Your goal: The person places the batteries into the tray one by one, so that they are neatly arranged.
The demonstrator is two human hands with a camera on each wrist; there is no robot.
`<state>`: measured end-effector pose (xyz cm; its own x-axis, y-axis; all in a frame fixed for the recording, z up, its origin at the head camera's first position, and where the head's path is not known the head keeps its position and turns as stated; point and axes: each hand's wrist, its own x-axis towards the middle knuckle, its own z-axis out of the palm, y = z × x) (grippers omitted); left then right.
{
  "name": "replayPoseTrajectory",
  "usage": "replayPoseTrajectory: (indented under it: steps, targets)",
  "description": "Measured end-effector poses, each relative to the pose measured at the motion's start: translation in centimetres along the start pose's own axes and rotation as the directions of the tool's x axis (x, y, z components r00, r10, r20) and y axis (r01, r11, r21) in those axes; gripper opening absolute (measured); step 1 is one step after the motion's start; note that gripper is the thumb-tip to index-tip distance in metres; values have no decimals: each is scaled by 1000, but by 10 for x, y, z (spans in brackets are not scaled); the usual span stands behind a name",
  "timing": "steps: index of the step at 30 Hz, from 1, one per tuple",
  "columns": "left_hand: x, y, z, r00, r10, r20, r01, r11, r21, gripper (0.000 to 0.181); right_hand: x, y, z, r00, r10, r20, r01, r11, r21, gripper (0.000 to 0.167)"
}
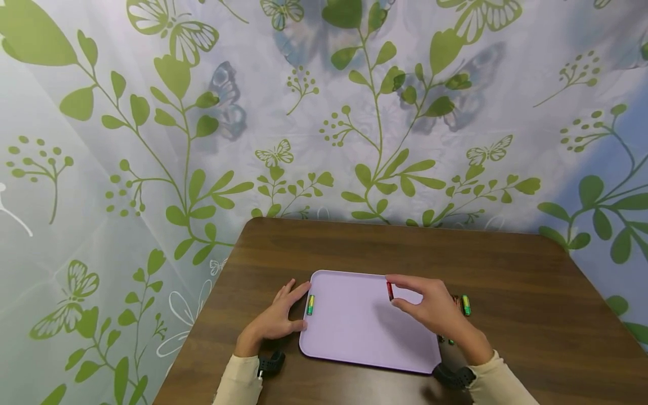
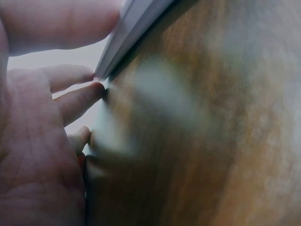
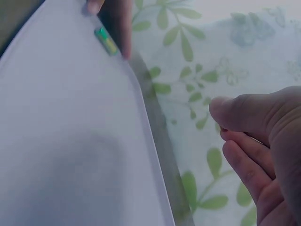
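A lilac tray (image 1: 354,337) lies on the wooden table. On its left side rests a green and yellow battery (image 1: 311,305), which also shows in the right wrist view as a small green battery (image 3: 106,41). My left hand (image 1: 275,315) touches the tray's left edge, thumb and fingers spread. In the left wrist view that hand's fingertips (image 2: 96,89) meet the rim. Over the tray's right part, my right hand (image 1: 437,309) pinches a red battery (image 1: 390,291) between thumb and fingers. The right wrist view shows little of that battery, as the fingers cover it.
Right of the tray lies another green battery (image 1: 466,305), with several more partly hidden behind the right hand and wrist. The brown table (image 1: 526,292) extends around the tray. Behind it hangs a leaf and butterfly patterned cloth (image 1: 304,112).
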<state>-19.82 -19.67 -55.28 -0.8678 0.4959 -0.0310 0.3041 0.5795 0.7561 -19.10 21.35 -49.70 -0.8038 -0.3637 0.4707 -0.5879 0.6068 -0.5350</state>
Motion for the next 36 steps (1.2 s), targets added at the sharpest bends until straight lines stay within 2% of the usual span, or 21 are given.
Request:
replayPoseTrajectory:
  steps: [2,7,9,15,19,20,23,31,36]
  targets:
    - [0,-1,1,1000,17,-11,-17,1000,-13,93,7,-6,8,1000,9,17,-9,999,40,57]
    - [0,-10,5,993,102,-58,-103,994,-25,90,20,-20,30,998,26,54,-31,994,101,54]
    - [1,-11,6,993,104,-56,-105,994,-24,90,24,-25,39,997,30,70,-39,991,125,53]
    - [4,-11,6,999,40,-28,-40,999,-22,91,35,-37,67,992,48,116,-72,974,215,50]
    - [4,-19,9,994,92,-66,-94,995,-20,90,41,-44,85,993,29,112,-55,970,236,48]
    - [3,-16,7,993,93,-66,-95,995,-29,90,42,-45,89,994,20,111,-47,969,244,48]
    - [3,-24,11,991,110,-82,-110,994,6,89,45,-51,101,994,-7,112,-22,965,261,47]
    - [1,-1,4,999,29,-35,-30,999,-30,91,46,-55,134,992,2,125,-35,965,261,46]
    - [0,0,3,998,50,-50,-51,999,-13,91,46,-53,151,993,0,120,-29,970,243,46]
